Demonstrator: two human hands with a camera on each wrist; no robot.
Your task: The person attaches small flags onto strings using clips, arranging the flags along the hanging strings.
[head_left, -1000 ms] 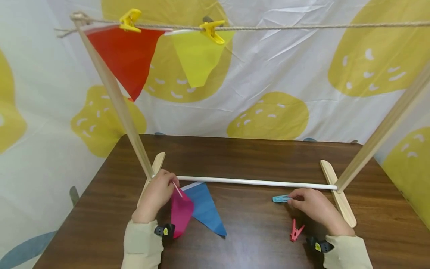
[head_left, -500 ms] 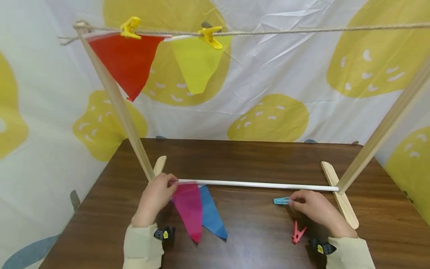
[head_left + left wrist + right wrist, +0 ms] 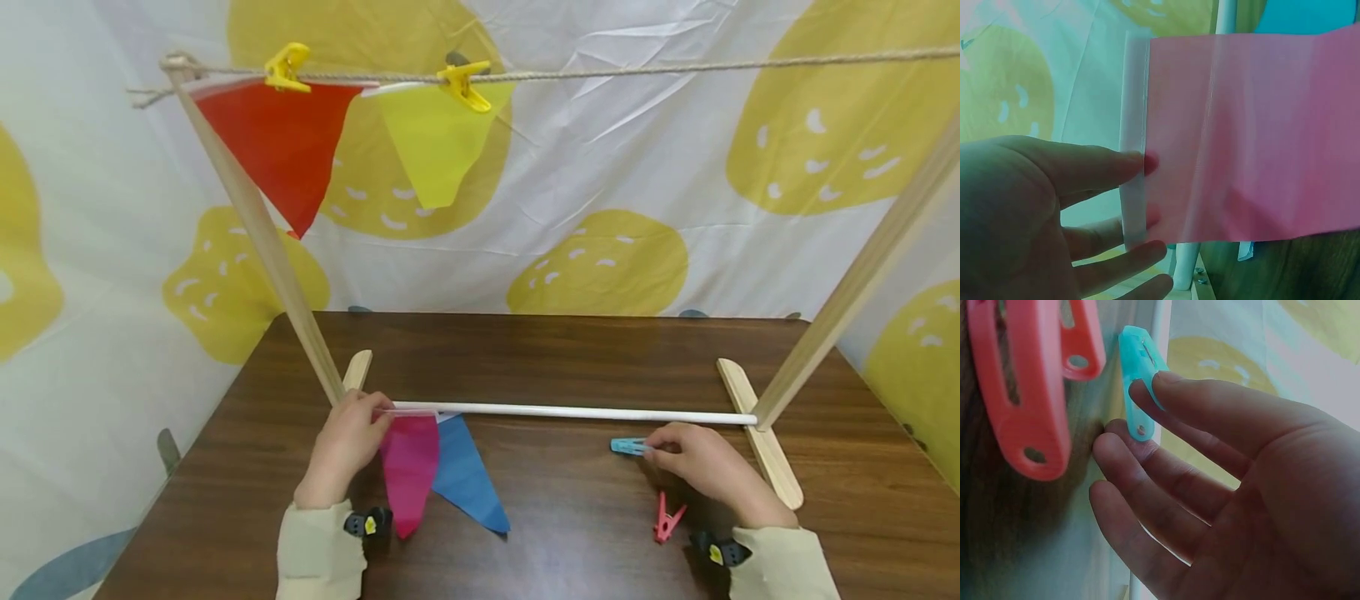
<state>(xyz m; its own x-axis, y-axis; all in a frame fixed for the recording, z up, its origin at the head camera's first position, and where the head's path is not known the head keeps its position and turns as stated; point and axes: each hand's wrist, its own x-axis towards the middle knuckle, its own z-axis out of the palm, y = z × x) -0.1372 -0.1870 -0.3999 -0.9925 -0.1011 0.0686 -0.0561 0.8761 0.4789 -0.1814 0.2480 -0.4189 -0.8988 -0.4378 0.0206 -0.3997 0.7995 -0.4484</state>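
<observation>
My left hand (image 3: pixel 350 437) pinches the white top band of a pink pennant flag (image 3: pixel 410 471) between thumb and fingers; the pennant hangs point down, close to the white rod. In the left wrist view the thumb lies on the band (image 3: pixel 1134 131), and fingertips show through the pink cloth. A blue pennant flag (image 3: pixel 468 475) lies on the table, partly behind the pink one. My right hand (image 3: pixel 701 462) pinches a light-blue clothespin (image 3: pixel 627 447) by its handle end, as the right wrist view confirms. Near that hand lies a red clothespin (image 3: pixel 666 521) on the table.
Overhead, a rope (image 3: pixel 615 72) runs from the left wooden post (image 3: pixel 258 233) toward the right post (image 3: pixel 847 283). Yellow clips hold a red pennant (image 3: pixel 288 142) and a yellow pennant (image 3: pixel 442 137) on it. A white rod (image 3: pixel 562 411) joins the posts low over the brown table (image 3: pixel 570 358).
The pink pennant, bunched under my left hand earlier, has turned and now hangs flat with its band across the top. My right hand has stayed nearly still with the light-blue clothespin.
</observation>
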